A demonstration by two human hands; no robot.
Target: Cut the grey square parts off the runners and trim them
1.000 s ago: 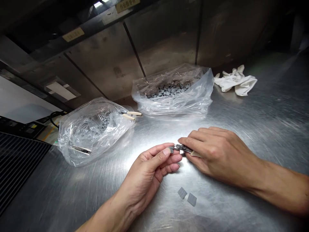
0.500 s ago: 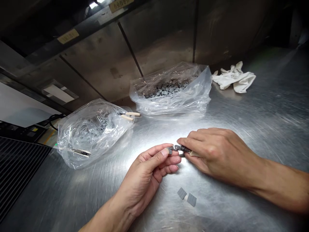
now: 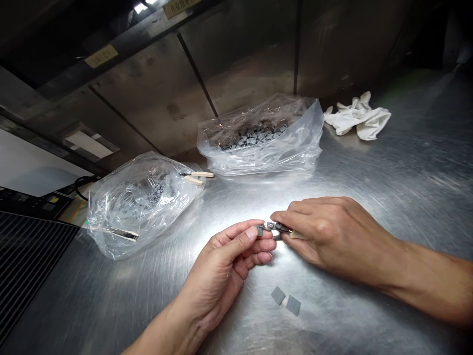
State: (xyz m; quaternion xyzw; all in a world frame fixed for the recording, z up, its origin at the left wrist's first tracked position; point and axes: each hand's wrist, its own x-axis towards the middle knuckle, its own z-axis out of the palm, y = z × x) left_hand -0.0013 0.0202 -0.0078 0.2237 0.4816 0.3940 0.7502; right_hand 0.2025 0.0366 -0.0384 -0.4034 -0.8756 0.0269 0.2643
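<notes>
Between thumb and forefinger, my left hand point(image 3: 231, 261) pinches a small grey piece point(image 3: 259, 230), mostly covered by the fingertips. My right hand point(image 3: 328, 234) is closed around a pair of small nippers point(image 3: 277, 227); their pale handles are largely hidden in the palm. The jaws of the nippers point left and meet the edge of the grey piece, though I cannot tell whether they grip it. Below the hands, two flat grey ribbed pieces point(image 3: 278, 295) lie side by side on the metal table point(image 3: 155, 305).
A clear plastic bag point(image 3: 262, 162) with many grey pieces stands at the back. Another clear bag point(image 3: 148, 222) lies left, with cream-handled pliers point(image 3: 199, 177) at its edge and a cutter-like tool point(image 3: 121, 233) on its front. White gloves point(image 3: 358, 118) lie at the back right.
Both hands keep nearly the same pose, with the nippers still at the grey piece. The whole view has shifted very slightly.
</notes>
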